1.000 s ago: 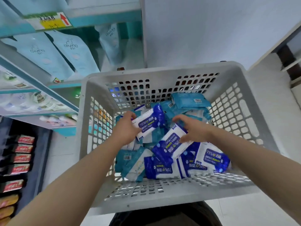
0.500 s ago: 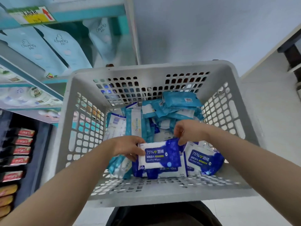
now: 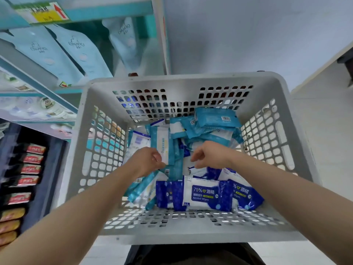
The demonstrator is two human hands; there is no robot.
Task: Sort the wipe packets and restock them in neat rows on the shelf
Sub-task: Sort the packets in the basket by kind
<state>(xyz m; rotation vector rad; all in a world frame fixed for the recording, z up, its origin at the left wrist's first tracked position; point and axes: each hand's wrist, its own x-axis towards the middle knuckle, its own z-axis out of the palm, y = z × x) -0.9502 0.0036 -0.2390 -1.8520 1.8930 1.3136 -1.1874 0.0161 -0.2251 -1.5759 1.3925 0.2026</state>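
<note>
Blue packet point(image 3: 202, 194) released — left hand point(image 3: 148, 161), right hand point(image 3: 211, 155) curled, grip unclear.

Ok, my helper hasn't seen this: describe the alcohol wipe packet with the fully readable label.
Look in the grey perforated basket, along the wall nearest the person. Among the dark blue packets there it is the middle packet; only it shows its whole white panel reading 75% and Alcohol Wipes.

I see both hands down in the grey basket point(image 3: 181, 81). The left hand point(image 3: 147, 161) curls against an upright teal packet point(image 3: 175, 159) and the right hand point(image 3: 210, 155) curls just above the pile; I cannot tell if either is gripping. Dark blue alcohol wipe packets point(image 3: 202, 194) line the near wall.
</note>
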